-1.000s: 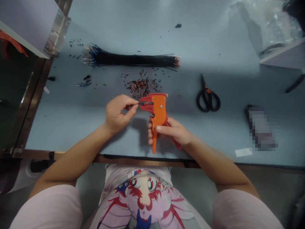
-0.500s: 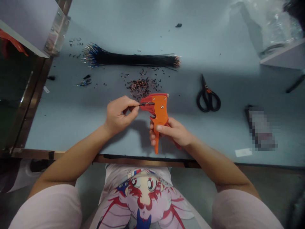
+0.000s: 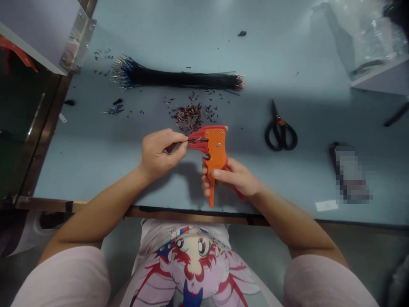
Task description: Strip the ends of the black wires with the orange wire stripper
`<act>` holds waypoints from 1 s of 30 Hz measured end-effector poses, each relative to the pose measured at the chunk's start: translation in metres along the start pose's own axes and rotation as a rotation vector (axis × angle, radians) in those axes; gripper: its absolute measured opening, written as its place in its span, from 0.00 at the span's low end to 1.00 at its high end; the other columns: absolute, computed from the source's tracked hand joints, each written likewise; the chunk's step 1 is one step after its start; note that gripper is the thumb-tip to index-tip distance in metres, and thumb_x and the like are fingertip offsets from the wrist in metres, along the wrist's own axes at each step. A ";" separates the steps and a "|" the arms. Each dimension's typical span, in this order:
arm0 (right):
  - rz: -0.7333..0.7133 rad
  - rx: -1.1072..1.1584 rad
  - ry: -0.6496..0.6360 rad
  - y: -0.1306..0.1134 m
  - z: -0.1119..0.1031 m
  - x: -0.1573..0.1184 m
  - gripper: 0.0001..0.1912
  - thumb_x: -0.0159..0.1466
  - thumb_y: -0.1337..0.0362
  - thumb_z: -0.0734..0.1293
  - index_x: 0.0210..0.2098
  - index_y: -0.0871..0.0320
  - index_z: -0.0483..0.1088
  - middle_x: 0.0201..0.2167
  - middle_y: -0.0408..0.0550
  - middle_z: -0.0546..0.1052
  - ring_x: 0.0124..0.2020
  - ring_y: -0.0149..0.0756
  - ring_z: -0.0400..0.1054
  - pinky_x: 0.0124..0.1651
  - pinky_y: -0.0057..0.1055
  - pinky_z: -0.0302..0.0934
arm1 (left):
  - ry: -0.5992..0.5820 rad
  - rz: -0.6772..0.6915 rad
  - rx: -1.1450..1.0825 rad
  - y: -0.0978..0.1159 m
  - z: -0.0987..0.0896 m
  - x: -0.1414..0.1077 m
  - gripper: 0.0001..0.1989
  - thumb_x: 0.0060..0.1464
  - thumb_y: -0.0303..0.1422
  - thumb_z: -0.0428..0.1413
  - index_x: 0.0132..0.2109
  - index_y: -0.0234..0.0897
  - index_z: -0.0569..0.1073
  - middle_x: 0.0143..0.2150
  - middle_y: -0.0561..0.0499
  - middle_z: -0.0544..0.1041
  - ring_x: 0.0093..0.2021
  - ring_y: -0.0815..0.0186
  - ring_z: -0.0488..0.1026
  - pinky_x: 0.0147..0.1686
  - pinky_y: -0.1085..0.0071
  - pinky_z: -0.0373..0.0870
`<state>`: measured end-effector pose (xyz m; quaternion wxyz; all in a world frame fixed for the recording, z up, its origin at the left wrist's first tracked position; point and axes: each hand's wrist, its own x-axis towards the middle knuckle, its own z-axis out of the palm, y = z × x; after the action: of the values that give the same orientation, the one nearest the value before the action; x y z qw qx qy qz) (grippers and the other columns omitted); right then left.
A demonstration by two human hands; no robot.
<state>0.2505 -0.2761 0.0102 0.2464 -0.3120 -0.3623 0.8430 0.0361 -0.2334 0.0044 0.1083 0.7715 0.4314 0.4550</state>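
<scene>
My right hand [image 3: 230, 177] is closed around the handles of an orange and red wire stripper [image 3: 217, 149], held upright above the table edge. Its red jaws point left, toward my left hand [image 3: 164, 151]. Thumb and fingers of that hand pinch a thin black wire [image 3: 192, 140], whose end lies at the jaws. Whether the jaws grip the wire I cannot tell. Just beyond the tool lies a pile of copper and black wire scraps [image 3: 188, 117]. Behind the pile a long bundle of black wires [image 3: 182, 79] lies sideways, blue and metal tips at left, bare copper ends at right.
Black-handled scissors [image 3: 280, 130] lie to the right on the table [image 3: 249, 179]. Farther right are a blurred-out dark object [image 3: 351, 172] and a white label [image 3: 326, 206]. A few blue-tipped pieces [image 3: 114, 109] lie at left. Clear plastic bags [image 3: 373, 38] are at the back right.
Both hands, the wire and the stripper hold nearly the same pose. The whole view has shifted very slightly.
</scene>
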 end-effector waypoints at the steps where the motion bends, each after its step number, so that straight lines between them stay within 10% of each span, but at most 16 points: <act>1: 0.003 0.002 0.002 0.000 0.000 0.000 0.16 0.60 0.57 0.69 0.39 0.63 0.66 0.28 0.48 0.75 0.28 0.36 0.74 0.31 0.34 0.71 | 0.000 -0.007 0.001 0.000 0.000 0.000 0.04 0.51 0.31 0.56 0.29 0.40 0.75 0.17 0.57 0.66 0.17 0.74 0.60 0.20 0.74 0.57; 30: 0.076 0.148 -0.030 -0.001 0.001 -0.001 0.16 0.60 0.57 0.69 0.40 0.63 0.66 0.29 0.49 0.75 0.29 0.39 0.74 0.33 0.37 0.70 | 0.032 -0.071 -0.004 0.002 0.004 -0.006 0.04 0.50 0.30 0.56 0.29 0.38 0.74 0.19 0.57 0.69 0.18 0.75 0.61 0.20 0.75 0.57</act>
<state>0.2512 -0.2766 0.0117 0.2314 -0.2937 -0.2907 0.8807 0.0391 -0.2380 -0.0006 0.1190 0.7481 0.4591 0.4641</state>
